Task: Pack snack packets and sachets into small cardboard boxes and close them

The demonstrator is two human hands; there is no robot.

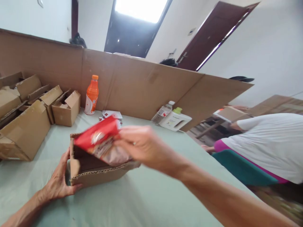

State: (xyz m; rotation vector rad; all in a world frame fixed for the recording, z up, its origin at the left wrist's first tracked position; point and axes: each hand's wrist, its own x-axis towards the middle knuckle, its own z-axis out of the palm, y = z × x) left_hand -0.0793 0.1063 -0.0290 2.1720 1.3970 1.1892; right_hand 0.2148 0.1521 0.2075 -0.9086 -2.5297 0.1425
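My right hand pinches a red snack bag by its right end. The bag is tilted, with its lower part over the opening of a cardboard box; hand and bag are a little blurred. At the left end of that box, my left hand is wrapped round the corner, thumb on the near side and fingers on the far side. The box stands on the pale green tabletop, and most of its inside is hidden behind the bag.
Several open cardboard boxes stand at the left. An orange bottle, white cards, a clear bottle and a white jug line the back by a cardboard partition. A person in a white shirt sits at the right.
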